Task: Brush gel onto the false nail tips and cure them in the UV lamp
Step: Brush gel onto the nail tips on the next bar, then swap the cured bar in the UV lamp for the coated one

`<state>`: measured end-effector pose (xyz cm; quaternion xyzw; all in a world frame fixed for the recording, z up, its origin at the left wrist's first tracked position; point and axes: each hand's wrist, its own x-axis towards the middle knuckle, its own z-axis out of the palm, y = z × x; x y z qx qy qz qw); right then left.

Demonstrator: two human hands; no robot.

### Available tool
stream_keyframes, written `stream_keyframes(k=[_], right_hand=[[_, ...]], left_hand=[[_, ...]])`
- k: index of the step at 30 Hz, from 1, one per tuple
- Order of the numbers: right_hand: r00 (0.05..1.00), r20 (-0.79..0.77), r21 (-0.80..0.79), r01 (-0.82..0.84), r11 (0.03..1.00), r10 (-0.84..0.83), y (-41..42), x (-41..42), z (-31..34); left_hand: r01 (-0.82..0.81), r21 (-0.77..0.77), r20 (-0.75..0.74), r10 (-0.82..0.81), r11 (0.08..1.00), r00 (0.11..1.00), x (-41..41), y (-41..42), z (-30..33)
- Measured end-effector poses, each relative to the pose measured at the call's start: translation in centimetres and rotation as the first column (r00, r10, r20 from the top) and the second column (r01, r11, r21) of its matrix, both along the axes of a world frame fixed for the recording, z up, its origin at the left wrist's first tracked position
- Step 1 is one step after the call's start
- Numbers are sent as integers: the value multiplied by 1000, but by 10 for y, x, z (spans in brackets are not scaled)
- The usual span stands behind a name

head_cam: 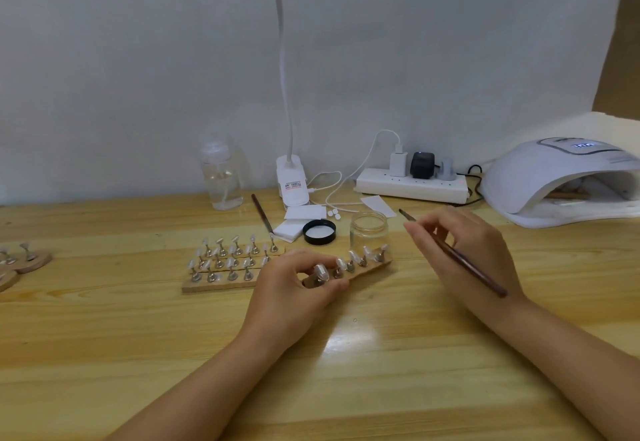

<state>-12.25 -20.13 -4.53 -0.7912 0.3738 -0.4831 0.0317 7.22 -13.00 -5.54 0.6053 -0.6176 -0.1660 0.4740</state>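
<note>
- Nail tips [351,258] on metal stands along a wooden strip [375,266], mid-desk, just before an open gel jar [369,229].
- Left hand [294,284] curled round the strip's near end, steadying it.
- Right hand [460,250] pinching a brush [453,253], bristles raised beside the jar, clear of the tips.
- Likely step: brushing gel, mid-row.
- Next move probably calls for lowering bristles onto a tip, with light strokes.
- UV lamp [540,177] far right, something already inside.

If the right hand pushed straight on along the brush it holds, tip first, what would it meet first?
Probably the open glass jar: the brush in the right hand points up-left, its tip just beside the jar's rim. Depth is unclear; it might pass behind.
</note>
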Motion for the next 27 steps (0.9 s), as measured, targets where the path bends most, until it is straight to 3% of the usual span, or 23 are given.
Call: stream_keyframes(k=[5, 13, 19, 22, 24, 27], right_hand=[[934, -350, 102, 110, 989, -68, -9, -5, -8], [854, -520, 102, 45, 994, 14, -10, -2, -10], [872, -487, 161, 40, 986, 44, -13, -2, -11], [913, -399, 271, 24, 962, 90, -12, -3, -2], [934, -319, 415, -15, 910, 161, -13, -4, 10], [952, -76, 654, -176, 735, 296, -12, -10, 30]], left_hand=[[-20, -22, -28, 20, 1000, 999, -1, 1, 1], [-19, -39, -15, 18, 999, 1000, 0, 2, 0], [-10, -64, -27, 8, 998, 1000, 0, 2, 0], [-7, -76, -23, 5, 997, 1000, -1, 3, 1], [0, -100, -22, -2, 995, 1000, -2, 4, 2], [29, -230, 22, -25, 973, 999, -6, 7, 6]])
